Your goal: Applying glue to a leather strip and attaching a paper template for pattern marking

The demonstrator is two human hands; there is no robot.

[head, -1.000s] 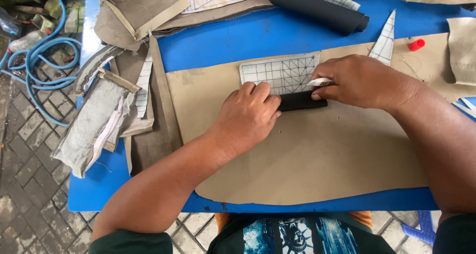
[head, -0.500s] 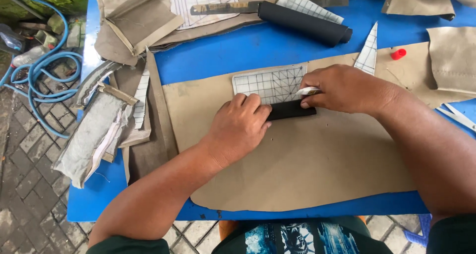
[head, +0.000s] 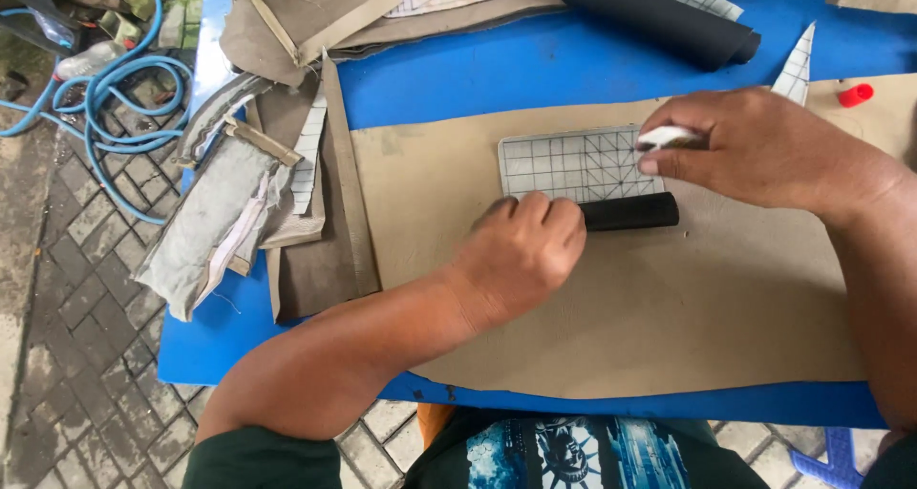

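The right hand [head: 764, 150] has lifted off the black bar [head: 630, 211] since a second ago, when it lay against the bar's right end; it now sits at about one o'clock from the bar, pinching a small white marker [head: 667, 137] over the gridded template's [head: 578, 162] right edge — so the marking seems paused or moving to a new spot. The left hand [head: 521, 250] is as before, curled down on the bar's left end, pinning template and tan sheet [head: 669, 308] to the blue table [head: 478, 69]. Around them: a black roll [head: 659, 16] at twelve o'clock, a red cap [head: 856, 95] at two, a heap of offcuts [head: 248, 212] at nine, a blue hose [head: 105, 116] on the paving beyond. Nothing crowds the template — only the pressing hand covers its lower left corner.
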